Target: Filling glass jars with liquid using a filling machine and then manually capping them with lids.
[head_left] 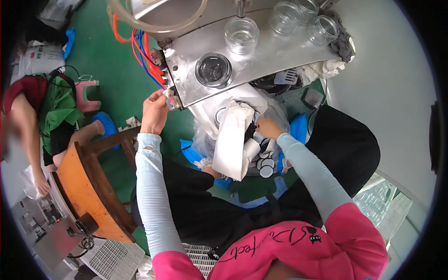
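My left hand (154, 111) is raised at the front left corner of a steel machine table (261, 60), its fingers pinched on a small clear jar (171, 100) at the table's edge. My right hand (267, 127) reaches down into a white-lined bag (233, 140) below the table, fingers closed among several small black-and-white lids (265, 161); what it grips is hidden. On the table stand an empty glass jar (241, 34) under a nozzle and a jar with dark contents (213, 70).
Three more empty glass jars (303, 18) stand at the table's far right by a grey rag (343, 39). Red and blue hoses (144, 53) hang at the machine's left. A wooden chair (93, 186) and another seated person (37, 116) are on my left, over green floor.
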### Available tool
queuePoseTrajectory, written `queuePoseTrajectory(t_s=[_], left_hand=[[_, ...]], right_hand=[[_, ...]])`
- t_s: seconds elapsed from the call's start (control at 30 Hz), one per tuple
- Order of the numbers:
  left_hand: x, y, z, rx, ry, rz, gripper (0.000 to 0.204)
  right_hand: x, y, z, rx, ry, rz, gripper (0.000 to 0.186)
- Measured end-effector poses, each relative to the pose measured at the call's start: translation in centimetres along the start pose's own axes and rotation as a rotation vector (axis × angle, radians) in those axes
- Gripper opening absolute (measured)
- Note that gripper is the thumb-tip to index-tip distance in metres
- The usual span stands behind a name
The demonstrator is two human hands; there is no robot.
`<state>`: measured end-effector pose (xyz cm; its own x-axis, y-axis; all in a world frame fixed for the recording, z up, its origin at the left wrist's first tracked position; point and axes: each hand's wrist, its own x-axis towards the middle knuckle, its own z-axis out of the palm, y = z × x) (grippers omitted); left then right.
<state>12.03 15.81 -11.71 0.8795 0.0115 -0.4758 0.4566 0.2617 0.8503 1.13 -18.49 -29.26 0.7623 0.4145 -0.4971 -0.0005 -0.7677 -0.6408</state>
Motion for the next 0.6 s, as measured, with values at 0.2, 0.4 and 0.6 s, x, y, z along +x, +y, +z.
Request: queuePoseTrajectory(t_s=[0.2, 0.4, 0.6], left_hand=[[-4.1, 5.2, 3.5, 0.400, 0.314, 0.467, 0.034], [-7.2, 4.9, 10.2, 0.621, -0.084, 0.546, 0.079], [-2.6, -1.6, 13.1, 0.489, -0.119, 0.537, 0.096]], right_hand=[[0.6, -1.5, 3.3, 0.280, 0.260, 0.594, 0.036], [-0.8, -5.1, 1.7, 0.359, 0.372, 0.558, 0.029], [-3.3, -2.5, -1.4, 0.887, 0.560, 0.316, 0.030]])
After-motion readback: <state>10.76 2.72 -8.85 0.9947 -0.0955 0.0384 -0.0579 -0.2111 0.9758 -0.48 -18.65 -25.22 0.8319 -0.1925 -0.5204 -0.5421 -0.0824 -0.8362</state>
